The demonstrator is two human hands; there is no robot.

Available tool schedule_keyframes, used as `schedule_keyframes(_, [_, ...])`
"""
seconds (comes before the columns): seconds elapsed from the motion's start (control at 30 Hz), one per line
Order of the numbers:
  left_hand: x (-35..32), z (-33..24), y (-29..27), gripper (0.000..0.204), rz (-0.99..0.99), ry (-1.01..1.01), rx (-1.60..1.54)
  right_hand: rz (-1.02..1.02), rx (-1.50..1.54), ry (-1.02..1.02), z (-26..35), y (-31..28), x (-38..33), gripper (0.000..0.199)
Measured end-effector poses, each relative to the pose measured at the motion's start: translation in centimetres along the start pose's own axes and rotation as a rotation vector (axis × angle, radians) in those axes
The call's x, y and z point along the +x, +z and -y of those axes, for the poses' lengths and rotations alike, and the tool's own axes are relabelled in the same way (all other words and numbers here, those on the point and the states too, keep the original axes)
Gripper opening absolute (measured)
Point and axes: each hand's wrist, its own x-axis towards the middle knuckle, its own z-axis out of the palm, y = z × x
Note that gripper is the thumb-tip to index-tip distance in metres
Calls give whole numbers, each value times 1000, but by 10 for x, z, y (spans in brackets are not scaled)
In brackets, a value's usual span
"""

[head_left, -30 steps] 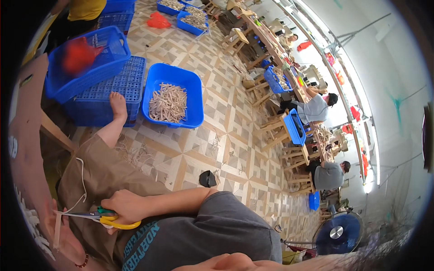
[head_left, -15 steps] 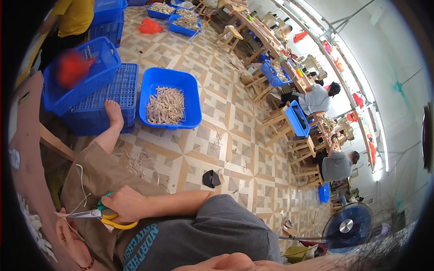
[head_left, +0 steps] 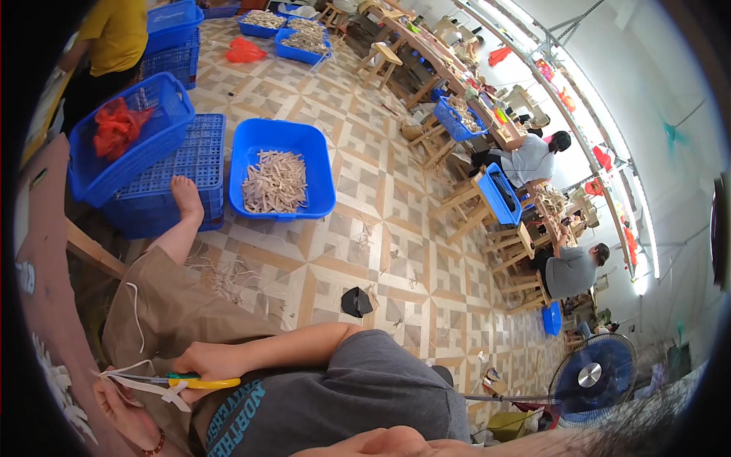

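Note:
In my right hand [head_left: 207, 364] is a pair of scissors [head_left: 204, 384] with yellow and green handles, my fingers closed round them. Their blades, seen nearly edge-on, reach toward my left hand [head_left: 122, 407], which pinches a pale fabric strip [head_left: 145, 388]. The strip runs beside the blades, and its wider end lies by the scissor handles. A thin pale cord [head_left: 135, 305] rests on the brown trousers over my lap. Close to my left hand, several white strips [head_left: 62, 392] lie on a brownish-pink tabletop [head_left: 47, 251].
A blue tub [head_left: 324, 171] of pale strips stands on the tiled floor. Left of it, a tilted blue basket [head_left: 171, 114] with a red plastic bag [head_left: 120, 128] sits on a blue crate [head_left: 207, 160]. A fan [head_left: 590, 374] stands right; people work along a far bench.
The scissors have turned from flat to nearly edge-on, and the strip now runs along their blades. The red bag, a blur over the basket before, now lies still in it.

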Motion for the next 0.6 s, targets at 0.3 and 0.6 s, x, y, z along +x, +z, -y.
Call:
schedule_keyframes(0.3, [6, 4, -16, 11, 50, 10, -18, -1, -11, 19, -5, 10, 8, 38])
schedule_keyframes(0.6, [3, 5, -13, 12, 80, 27, 43, 117, 176, 141, -39, 16, 12, 35])
